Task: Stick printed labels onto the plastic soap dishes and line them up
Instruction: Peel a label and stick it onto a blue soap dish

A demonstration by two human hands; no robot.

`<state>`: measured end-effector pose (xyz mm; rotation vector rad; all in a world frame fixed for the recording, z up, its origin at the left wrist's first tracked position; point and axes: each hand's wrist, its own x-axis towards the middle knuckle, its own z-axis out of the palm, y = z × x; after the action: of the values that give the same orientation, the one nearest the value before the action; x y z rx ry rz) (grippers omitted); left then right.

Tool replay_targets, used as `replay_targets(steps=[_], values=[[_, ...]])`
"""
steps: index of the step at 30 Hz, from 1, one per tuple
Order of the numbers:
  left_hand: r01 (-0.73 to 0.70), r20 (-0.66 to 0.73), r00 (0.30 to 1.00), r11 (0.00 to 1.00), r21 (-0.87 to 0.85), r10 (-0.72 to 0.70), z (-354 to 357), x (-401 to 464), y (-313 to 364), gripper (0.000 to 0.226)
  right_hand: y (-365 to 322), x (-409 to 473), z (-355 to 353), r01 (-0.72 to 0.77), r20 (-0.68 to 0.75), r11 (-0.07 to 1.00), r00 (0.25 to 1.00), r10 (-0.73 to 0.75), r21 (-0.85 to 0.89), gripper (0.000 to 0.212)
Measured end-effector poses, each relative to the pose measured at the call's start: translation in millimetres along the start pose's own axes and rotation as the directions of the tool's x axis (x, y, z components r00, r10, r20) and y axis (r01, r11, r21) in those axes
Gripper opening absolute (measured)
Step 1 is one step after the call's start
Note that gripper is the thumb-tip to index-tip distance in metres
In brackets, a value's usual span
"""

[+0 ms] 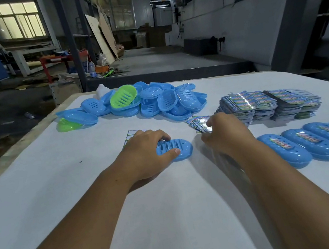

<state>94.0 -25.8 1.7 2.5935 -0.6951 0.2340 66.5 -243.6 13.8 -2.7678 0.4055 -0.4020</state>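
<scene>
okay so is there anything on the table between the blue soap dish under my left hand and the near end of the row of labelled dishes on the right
Only your own right hand and forearm, which cross the gap while reaching at the small fan of labels. Otherwise the white table is bare between the blue soap dish held by your left hand and the row of labelled dishes.

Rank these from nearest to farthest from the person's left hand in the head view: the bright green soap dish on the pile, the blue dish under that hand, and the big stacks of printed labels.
1. The blue dish, gripped by the left hand.
2. The green soap dish, on the pile straight beyond that hand.
3. The label stacks, far off to the right.
</scene>
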Motion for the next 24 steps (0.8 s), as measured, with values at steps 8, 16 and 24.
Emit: replay_targets(steps=[8, 16, 24], values=[[-0.010, -0.005, 1.000, 1.000, -0.004, 0.010, -0.2, 0.5, -1.0, 0.044, 4.2, 5.4, 0.8, -0.009, 0.000, 0.998, 1.000, 0.009, -0.065, 0.025], [-0.006, -0.017, 1.000, 1.000, 0.011, 0.006, 0.8, 3.6, -2.6, 0.043, 0.5, 8.0, -2.8, -0.065, -0.087, 0.998, 0.994, 0.066, 0.012, 0.024], [-0.018, -0.049, 0.999, 1.000, -0.017, 0.017, 1.8, 4.5, -2.5, 0.034, -2.4, 9.8, -3.0, -0.002, -0.110, 1.000, 0.994, 0.001, -0.005, 0.013]])
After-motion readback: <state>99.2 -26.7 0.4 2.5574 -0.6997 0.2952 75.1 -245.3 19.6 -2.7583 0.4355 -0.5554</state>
